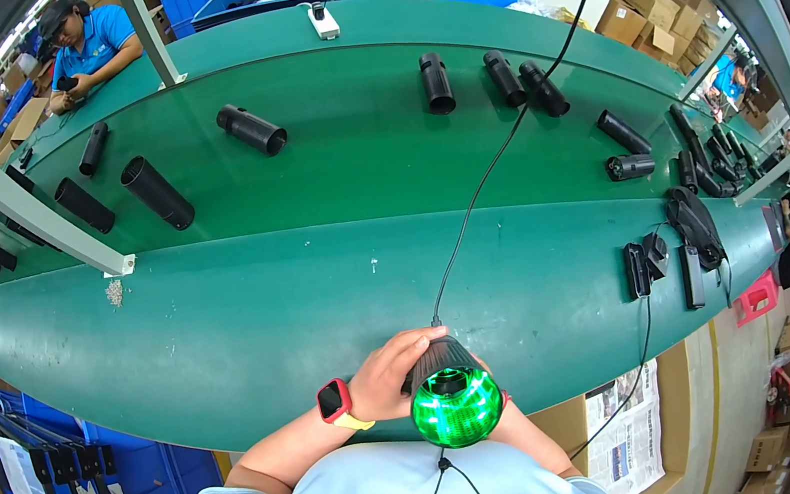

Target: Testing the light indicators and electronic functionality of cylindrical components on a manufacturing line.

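Note:
Close in front of my chest is a black ribbed cylinder [439, 357] with a round open end lit bright green inside. A thin black cable runs up from its far end. My left hand [385, 380] is wrapped round its left side, fingers over the top. My right forearm reaches up to its right side. Only a sliver of my right hand [481, 364] shows there; the cylinder hides its fingers. What the cylinder is for I cannot make out.
Black tubes [157, 192] lie scattered along the sunken green belt [344, 173]. Black devices with cords [638, 270] rest at the bench's right. A metal post [28, 187] stands at left. A blue crate [164, 471] and a carton [679, 399] flank me. Across sits a co-worker [93, 49].

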A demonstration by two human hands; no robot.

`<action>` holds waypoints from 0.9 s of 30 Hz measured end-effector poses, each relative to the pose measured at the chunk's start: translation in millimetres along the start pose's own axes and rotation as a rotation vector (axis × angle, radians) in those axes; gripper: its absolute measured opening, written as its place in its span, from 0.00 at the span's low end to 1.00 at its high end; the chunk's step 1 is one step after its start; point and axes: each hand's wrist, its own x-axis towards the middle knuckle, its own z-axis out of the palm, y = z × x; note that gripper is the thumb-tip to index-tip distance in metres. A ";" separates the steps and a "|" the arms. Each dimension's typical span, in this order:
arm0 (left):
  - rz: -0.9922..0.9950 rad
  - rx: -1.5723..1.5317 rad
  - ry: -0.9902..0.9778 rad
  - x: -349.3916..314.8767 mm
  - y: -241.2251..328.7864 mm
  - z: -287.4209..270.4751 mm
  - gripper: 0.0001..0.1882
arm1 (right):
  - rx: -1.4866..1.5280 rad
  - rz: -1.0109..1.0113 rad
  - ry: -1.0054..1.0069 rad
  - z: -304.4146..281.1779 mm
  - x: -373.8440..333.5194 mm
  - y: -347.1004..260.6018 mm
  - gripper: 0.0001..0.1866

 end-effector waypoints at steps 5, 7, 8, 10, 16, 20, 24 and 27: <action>-0.203 -0.170 -0.147 -20.8 -16.3 9.0 0.46 | -0.060 -0.003 -0.082 -9.8 -0.7 -2.7 0.15; -0.202 -0.168 -0.155 -21.8 -18.5 8.4 0.46 | -0.114 -0.028 -0.065 -7.9 -0.1 -4.0 0.15; -0.203 -0.167 -0.161 -22.0 -19.3 8.0 0.46 | -0.168 -0.051 -0.045 -5.7 -0.2 -4.3 0.14; -0.206 -0.166 -0.173 -21.4 -20.4 7.7 0.47 | -0.276 -0.096 -0.005 -0.1 -0.4 -4.5 0.14; -0.166 -0.235 0.176 7.5 0.6 20.5 0.43 | -0.228 -0.074 0.264 25.8 0.9 -8.0 0.14; -0.590 -0.586 0.434 5.4 2.7 9.7 0.40 | -1.092 -0.048 0.272 22.0 -13.4 -28.9 0.13; -0.674 -1.184 0.412 17.1 5.6 -5.7 0.38 | -0.896 -0.402 0.272 36.6 -6.6 -37.9 0.11; -0.742 -1.340 0.374 19.1 6.8 0.4 0.37 | -0.769 -0.535 0.225 34.6 -0.5 -33.5 0.10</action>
